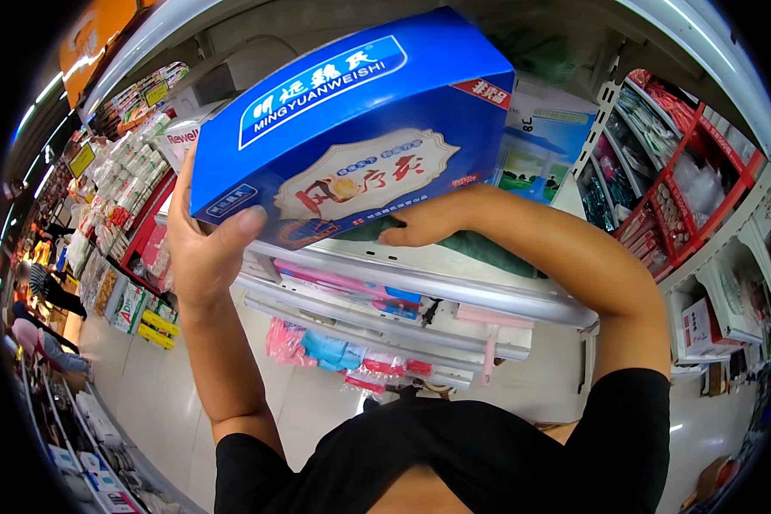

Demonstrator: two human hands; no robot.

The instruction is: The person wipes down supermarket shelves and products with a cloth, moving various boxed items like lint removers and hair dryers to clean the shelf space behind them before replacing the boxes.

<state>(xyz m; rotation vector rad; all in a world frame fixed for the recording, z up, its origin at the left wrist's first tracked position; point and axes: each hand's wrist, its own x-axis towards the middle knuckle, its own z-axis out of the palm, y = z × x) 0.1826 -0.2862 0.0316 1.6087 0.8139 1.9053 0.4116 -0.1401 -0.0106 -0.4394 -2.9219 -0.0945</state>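
A large blue cardboard box (353, 151) with printed writing is tilted up above the shelf. My left hand (209, 244) grips its left end, with the thumb on the front face and the fingers behind, mostly out of sight. Below the box's lower edge, my right hand (427, 221) rests on a dark green cloth (488, 252), its fingers bent against it. Part of that hand and of the cloth is hidden by the box. The cloth lies on the white metal shelf (417, 276).
Behind the blue box stand a boxed item (536, 151) at right and a white carton (178, 138) at left. Lower shelves hold pink packages (334, 276) and bagged goods (334, 347). A red rack (681, 199) is at right. People (48, 292) are far left in the aisle.
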